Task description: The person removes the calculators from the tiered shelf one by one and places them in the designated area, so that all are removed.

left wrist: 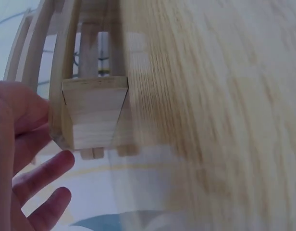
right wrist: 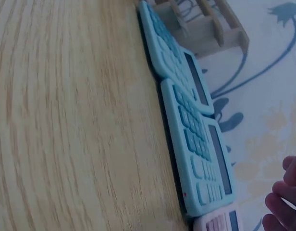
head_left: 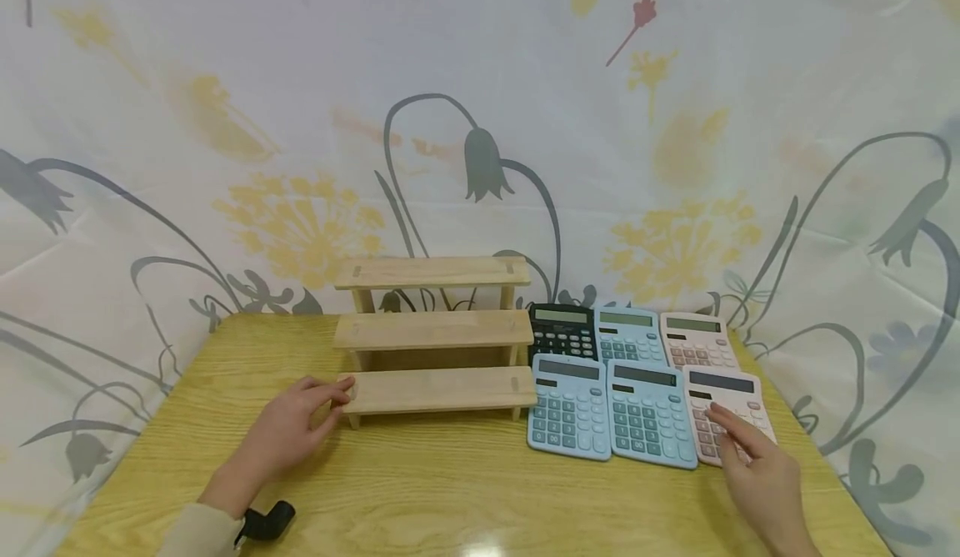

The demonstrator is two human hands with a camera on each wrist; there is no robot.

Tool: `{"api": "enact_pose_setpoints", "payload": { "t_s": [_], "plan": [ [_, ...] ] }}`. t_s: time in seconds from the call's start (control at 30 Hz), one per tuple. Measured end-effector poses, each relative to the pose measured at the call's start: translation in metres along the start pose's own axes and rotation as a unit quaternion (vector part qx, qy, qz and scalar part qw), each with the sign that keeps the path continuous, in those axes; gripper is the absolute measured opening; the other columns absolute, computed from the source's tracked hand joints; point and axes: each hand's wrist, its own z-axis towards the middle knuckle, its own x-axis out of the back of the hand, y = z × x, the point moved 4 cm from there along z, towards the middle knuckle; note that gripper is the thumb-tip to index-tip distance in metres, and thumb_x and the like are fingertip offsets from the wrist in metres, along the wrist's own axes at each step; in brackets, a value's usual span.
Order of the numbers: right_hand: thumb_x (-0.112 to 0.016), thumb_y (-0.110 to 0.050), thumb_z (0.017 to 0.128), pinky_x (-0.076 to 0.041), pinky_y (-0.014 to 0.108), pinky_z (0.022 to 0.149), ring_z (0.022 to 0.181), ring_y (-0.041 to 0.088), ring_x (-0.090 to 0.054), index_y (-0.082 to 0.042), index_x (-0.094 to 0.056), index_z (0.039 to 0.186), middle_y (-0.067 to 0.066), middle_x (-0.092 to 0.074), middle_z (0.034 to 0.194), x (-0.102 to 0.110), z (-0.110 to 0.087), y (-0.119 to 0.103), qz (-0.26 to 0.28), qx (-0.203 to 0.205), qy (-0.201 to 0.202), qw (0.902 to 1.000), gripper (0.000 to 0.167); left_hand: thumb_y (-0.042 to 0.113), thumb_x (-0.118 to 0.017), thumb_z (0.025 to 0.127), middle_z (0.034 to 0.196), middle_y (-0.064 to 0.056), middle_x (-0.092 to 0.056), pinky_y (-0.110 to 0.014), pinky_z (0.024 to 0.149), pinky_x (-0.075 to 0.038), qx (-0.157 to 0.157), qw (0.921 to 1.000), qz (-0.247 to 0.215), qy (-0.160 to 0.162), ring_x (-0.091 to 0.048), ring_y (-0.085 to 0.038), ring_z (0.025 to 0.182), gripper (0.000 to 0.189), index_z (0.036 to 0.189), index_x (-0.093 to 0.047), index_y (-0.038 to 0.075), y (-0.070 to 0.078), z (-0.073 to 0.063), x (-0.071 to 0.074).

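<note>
A three-step wooden display shelf [head_left: 442, 390] stands on the table. My left hand [head_left: 292, 424] pinches the left end of its lowest board; in the left wrist view, other fingers [left wrist: 47, 175] extend past that board's end. My right hand [head_left: 765, 478] hovers over the front pink calculator [head_left: 738, 398], fingers loosely bent and holding nothing. Left of it lie two blue calculators [head_left: 652, 415] [head_left: 567, 407], side by side. Behind them are a black calculator [head_left: 562, 332], another blue one [head_left: 628, 336] and another pink one [head_left: 697, 340], partly covered by the front row.
The wooden table [head_left: 450, 490] ends at a patterned cloth backdrop [head_left: 480, 65]. The front left calculator sits right at the shelf's right end. A black strap-like piece [head_left: 268, 521] is at my left wrist.
</note>
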Motion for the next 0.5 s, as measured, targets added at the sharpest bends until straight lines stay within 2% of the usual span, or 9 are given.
{"api": "enact_pose_setpoints", "payload": {
  "t_s": [0.03,0.1,0.2,0.27,0.4,0.5],
  "plan": [
    [-0.062,0.011,0.085,-0.029,-0.002,0.085,0.110,-0.027,-0.036,-0.001,-0.074,0.112,0.015,-0.069,0.119,-0.003,-0.001,-0.004,-0.005,0.030,0.001,0.9995,0.032,0.014,-0.076,0.089,0.105,0.001,-0.067,-0.035,0.065,-0.052,-0.009,0.9999,0.012,-0.003,-0.061,-0.016,0.087,0.028,0.116,-0.073,0.016,0.002,0.001,0.001],
    [-0.065,0.013,0.080,-0.029,-0.001,0.085,0.116,-0.016,-0.046,-0.001,-0.074,0.110,0.018,-0.069,0.117,-0.008,-0.002,-0.014,-0.016,0.089,0.005,0.9959,0.035,0.018,-0.078,0.087,0.105,-0.001,-0.066,-0.038,0.069,-0.053,-0.031,0.9988,0.038,-0.007,-0.062,-0.020,0.093,0.040,0.125,-0.069,0.013,0.006,0.002,0.002],
    [-0.067,0.015,0.075,-0.025,0.001,0.095,0.113,0.015,-0.059,0.000,-0.073,0.110,0.018,-0.068,0.118,-0.016,-0.002,-0.028,-0.012,0.164,-0.001,0.9864,0.039,0.025,-0.080,0.086,0.114,-0.005,-0.068,-0.047,0.081,-0.053,-0.065,0.9945,0.081,-0.011,-0.061,-0.026,0.106,0.051,0.131,-0.065,0.009,0.011,0.004,0.003],
    [-0.068,0.012,0.073,-0.025,0.005,0.100,0.106,0.032,-0.059,0.001,-0.072,0.112,0.017,-0.066,0.121,-0.022,-0.002,-0.037,-0.008,0.204,-0.016,0.9788,0.041,0.028,-0.080,0.085,0.123,-0.008,-0.066,-0.051,0.085,-0.051,-0.087,0.9904,0.106,-0.016,-0.059,-0.030,0.111,0.051,0.130,-0.066,0.009,0.013,0.004,0.003],
    [-0.068,0.000,0.076,-0.018,0.008,0.106,0.112,0.037,-0.056,-0.002,-0.070,0.119,0.016,-0.063,0.128,-0.035,-0.004,-0.052,-0.021,0.267,-0.053,0.9619,0.043,0.030,-0.081,0.084,0.136,-0.008,-0.060,-0.054,0.090,-0.048,-0.128,0.9824,0.135,-0.019,-0.056,-0.033,0.119,0.052,0.128,-0.067,0.009,0.019,0.003,0.006],
    [-0.062,-0.021,0.092,-0.014,0.010,0.109,0.119,0.036,-0.053,-0.004,-0.068,0.124,0.015,-0.059,0.134,-0.046,-0.006,-0.063,-0.038,0.299,-0.078,0.9504,0.037,0.035,-0.075,0.088,0.142,-0.010,-0.055,-0.054,0.093,-0.046,-0.150,0.9775,0.148,-0.014,-0.053,-0.034,0.124,0.053,0.133,-0.064,0.008,0.022,0.000,0.010]
  ]
}}
